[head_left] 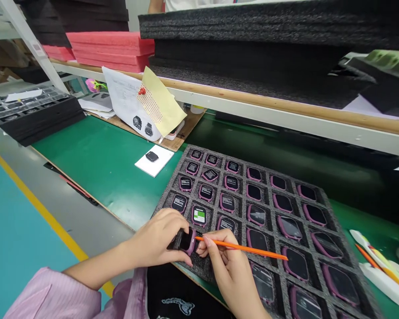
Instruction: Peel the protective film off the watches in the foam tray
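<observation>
My left hand (159,239) is closed around a purple smartwatch body (188,241) at the near edge of a black foam tray (322,195). My right hand (228,270) pinches a thin orange stick (249,249), whose tip touches the side of that watch. The tray holds several purple watch bodies in square pockets; those at the left have lit screens, one (199,215) showing green and white.
A single dark watch (152,156) lies on a white card on the green mat (96,159). Papers and a yellow sheet (159,102) lean under the shelf. Pink and black foam stacks sit on the shelf above. White and orange tools (379,261) lie at right.
</observation>
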### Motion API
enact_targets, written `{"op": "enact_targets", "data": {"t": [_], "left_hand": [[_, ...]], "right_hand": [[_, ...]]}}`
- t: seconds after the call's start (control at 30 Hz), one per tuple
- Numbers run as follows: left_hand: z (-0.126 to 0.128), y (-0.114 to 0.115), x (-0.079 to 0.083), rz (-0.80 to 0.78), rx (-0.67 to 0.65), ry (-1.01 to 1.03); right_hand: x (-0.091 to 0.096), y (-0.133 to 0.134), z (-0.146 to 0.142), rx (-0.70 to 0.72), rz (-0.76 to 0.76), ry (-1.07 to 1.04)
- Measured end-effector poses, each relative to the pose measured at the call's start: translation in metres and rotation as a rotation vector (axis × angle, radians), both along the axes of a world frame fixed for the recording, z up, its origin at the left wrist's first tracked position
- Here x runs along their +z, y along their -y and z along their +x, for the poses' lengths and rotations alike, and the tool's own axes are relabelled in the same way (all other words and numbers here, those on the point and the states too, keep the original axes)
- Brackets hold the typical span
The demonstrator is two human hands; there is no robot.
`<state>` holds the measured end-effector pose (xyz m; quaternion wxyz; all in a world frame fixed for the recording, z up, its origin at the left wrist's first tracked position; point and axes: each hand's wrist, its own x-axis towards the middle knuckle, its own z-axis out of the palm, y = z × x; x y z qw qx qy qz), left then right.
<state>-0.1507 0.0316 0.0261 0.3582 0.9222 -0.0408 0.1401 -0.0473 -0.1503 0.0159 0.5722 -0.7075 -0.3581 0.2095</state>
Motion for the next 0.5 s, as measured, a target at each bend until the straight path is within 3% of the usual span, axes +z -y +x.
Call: {"op": "enact_targets", "data": {"t": [0.1, 0.27, 0.4, 0.5], "left_hand": [[-0.002, -0.007, 0.006, 0.133, 0.029, 0.004], [-0.007, -0.022, 0.009, 0.265, -0.067, 0.009], [-0.01, -0.028, 0.007, 0.329, -0.091, 0.0], [-0.013, -0.03, 0.007, 0.334, -0.067, -0.024]], "right_hand": [[0.01, 0.005, 0.007, 0.021, -0.043, 0.008], [0.035, -0.002, 0.026, 0.131, -0.127, 0.073], [0.031, -0.026, 0.032, 0.257, -0.191, -0.229], [0.017, -0.044, 0.03, 0.252, -0.138, -0.488]]}}
